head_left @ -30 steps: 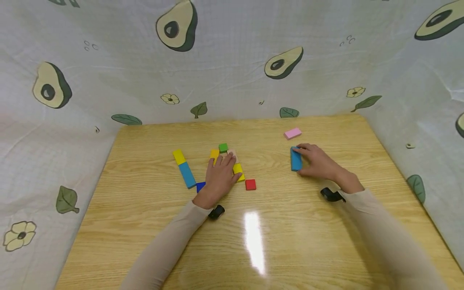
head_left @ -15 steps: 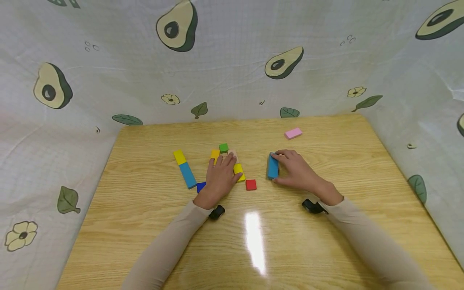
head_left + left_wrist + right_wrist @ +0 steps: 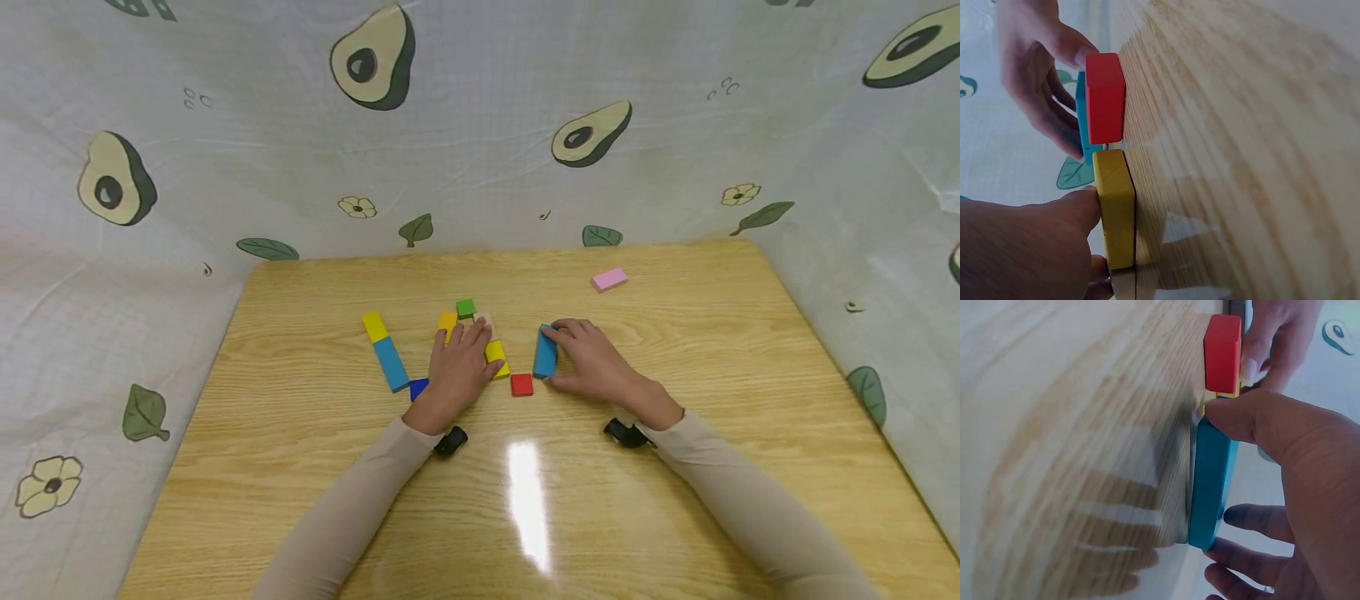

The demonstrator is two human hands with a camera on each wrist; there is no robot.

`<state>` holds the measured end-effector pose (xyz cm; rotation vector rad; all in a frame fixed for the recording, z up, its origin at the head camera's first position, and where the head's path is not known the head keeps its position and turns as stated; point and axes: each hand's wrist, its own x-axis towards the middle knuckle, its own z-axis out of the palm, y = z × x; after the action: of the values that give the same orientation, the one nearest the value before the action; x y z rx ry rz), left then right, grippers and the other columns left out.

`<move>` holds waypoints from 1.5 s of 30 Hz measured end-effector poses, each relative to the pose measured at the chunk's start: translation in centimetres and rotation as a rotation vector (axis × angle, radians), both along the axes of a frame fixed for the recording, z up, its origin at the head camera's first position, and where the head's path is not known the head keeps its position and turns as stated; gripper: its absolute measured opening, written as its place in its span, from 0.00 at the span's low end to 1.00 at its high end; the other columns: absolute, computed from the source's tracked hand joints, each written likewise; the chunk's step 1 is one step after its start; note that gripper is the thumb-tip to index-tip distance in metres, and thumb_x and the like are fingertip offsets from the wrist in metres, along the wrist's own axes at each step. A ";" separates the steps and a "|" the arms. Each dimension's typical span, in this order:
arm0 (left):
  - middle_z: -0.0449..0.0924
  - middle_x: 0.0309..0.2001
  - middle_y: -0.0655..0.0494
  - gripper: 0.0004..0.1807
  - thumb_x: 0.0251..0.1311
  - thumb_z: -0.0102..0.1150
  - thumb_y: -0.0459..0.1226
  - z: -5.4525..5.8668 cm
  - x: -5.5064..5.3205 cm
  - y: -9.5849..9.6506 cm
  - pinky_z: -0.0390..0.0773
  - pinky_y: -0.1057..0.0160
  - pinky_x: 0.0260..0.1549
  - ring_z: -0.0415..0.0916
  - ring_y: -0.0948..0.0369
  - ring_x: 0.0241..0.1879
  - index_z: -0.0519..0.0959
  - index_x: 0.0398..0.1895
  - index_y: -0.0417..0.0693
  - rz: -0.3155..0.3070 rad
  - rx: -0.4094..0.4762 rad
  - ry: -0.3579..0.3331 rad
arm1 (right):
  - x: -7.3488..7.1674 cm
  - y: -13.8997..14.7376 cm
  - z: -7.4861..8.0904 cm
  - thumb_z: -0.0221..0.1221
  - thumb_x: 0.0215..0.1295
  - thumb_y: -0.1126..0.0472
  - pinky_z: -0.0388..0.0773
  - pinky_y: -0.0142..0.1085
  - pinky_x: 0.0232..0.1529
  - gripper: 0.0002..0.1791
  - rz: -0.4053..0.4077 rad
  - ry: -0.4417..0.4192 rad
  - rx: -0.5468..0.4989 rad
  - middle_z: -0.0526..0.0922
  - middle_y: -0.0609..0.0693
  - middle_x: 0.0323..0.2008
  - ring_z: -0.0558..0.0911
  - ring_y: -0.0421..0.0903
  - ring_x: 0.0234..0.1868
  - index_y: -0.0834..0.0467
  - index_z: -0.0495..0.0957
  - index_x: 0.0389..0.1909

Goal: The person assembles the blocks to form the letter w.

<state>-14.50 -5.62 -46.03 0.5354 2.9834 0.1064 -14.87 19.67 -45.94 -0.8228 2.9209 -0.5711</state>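
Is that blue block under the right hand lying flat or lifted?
Flat: the blue block lies on the table, right hand gripping its ends.

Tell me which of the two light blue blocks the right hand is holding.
The right hand holds the light blue block just right of the red square; the other lies untouched below a yellow block.

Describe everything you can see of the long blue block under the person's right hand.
The blue block is a long, flat, rectangular bar, plain light blue with squared edges and a matt painted look, perhaps wood. It lies flat on the wooden table, its long side running away from the person, just right of the red block and apart from it. The right hand holds it, thumb at its near end and fingers over its far end.
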 end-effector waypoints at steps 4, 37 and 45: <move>0.60 0.82 0.53 0.36 0.79 0.52 0.57 0.0 0.0 0.0 0.56 0.39 0.76 0.59 0.46 0.79 0.64 0.83 0.51 -0.007 0.002 0.008 | 0.2 -0.3 0.0 0.76 0.59 0.51 0.68 0.62 0.70 0.46 -0.001 0.013 0.009 0.73 0.67 0.69 0.71 0.67 0.70 0.66 0.71 0.74; 0.59 0.83 0.53 0.37 0.80 0.50 0.58 0.1 0.0 0.2 0.55 0.39 0.77 0.57 0.46 0.80 0.62 0.84 0.52 0.002 -0.005 0.000 | -6.8 6.7 0.8 0.62 0.76 0.50 0.54 0.69 0.73 0.44 -0.452 -0.032 -0.022 0.57 0.77 0.75 0.58 0.77 0.73 0.73 0.56 0.79; 0.61 0.82 0.54 0.36 0.80 0.50 0.58 0.0 0.2 0.0 0.58 0.40 0.76 0.60 0.47 0.79 0.64 0.83 0.53 -0.006 -0.017 0.027 | -7.9 6.9 0.5 0.63 0.76 0.49 0.56 0.69 0.72 0.45 -0.477 -0.039 -0.048 0.58 0.78 0.74 0.60 0.77 0.72 0.73 0.57 0.79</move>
<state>-14.28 -5.59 -46.04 0.5481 3.0058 0.0732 -22.79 26.52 -45.45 -0.1026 3.0786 -0.6726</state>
